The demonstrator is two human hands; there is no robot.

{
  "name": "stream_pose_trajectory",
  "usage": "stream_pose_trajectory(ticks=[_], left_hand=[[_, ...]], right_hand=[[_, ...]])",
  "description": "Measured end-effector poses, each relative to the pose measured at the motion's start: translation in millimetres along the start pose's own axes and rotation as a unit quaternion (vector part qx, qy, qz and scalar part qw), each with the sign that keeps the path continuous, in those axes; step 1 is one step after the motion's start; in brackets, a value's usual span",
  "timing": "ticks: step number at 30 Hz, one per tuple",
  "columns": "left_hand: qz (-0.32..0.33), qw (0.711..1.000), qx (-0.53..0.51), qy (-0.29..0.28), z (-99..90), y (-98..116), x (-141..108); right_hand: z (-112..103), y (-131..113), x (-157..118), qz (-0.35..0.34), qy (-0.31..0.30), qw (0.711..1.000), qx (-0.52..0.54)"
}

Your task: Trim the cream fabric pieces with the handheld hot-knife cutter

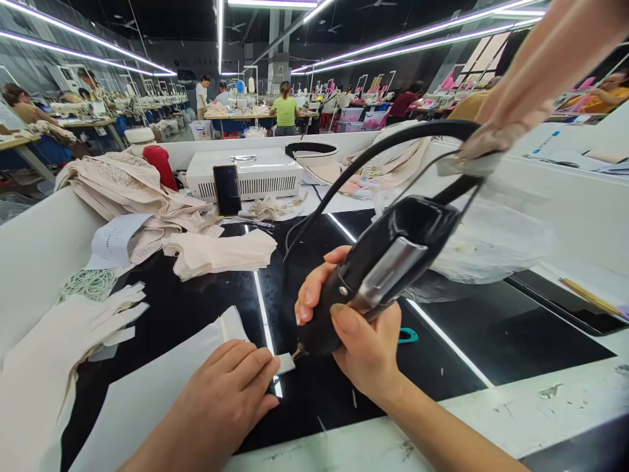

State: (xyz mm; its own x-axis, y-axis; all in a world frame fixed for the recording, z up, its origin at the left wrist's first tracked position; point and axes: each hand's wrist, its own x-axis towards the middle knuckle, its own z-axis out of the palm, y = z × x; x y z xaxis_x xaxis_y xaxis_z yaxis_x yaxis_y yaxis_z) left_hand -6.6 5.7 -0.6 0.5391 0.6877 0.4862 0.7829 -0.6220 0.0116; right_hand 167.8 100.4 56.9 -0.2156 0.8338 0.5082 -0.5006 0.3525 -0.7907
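Observation:
In the head view my right hand (pixel 366 344) is closed around a black corded hand tool (pixel 327 308) with a silver lever, held at a slant. Its thin metal tip points down at the end of a small white strip (pixel 285 363). My left hand (pixel 236 387) holds that strip down against the black work surface, its fingertips hiding part of it. Beneath this hand and wrist lies a larger white sheet (pixel 162 377). At the upper right, another person's hand (pixel 496 134) is at the tool's thick black cable (pixel 393 134).
Stacked beige cloth pieces (pixel 223 252) and heaped fabric (pixel 128 180) are on the left. Behind stand a phone (pixel 227 190) and a white vented box (pixel 250 174). A clear plastic bag (pixel 491 242), a teal-handled item (pixel 407 335) and a pencil (pixel 590 295) lie on the right.

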Motion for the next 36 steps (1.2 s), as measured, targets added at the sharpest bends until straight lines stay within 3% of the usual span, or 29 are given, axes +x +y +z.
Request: stream_pose_trajectory(ticks=[19,26,36], left_hand=[[-0.043,0.996,-0.074,0.015,6.0,-9.3,-6.1],[-0.07,0.992,-0.104,0.023,-2.3,-11.0,-1.9],[-0.041,0.995,-0.089,0.031,1.5,-16.2,-7.8]], right_hand=[[1.5,-1.2,-8.1,-0.002,-0.011,1.0,0.016],[3.2,-3.6,-6.3,0.005,0.002,1.0,0.008],[3.9,-4.0,-6.2,0.012,0.003,1.0,0.001]])
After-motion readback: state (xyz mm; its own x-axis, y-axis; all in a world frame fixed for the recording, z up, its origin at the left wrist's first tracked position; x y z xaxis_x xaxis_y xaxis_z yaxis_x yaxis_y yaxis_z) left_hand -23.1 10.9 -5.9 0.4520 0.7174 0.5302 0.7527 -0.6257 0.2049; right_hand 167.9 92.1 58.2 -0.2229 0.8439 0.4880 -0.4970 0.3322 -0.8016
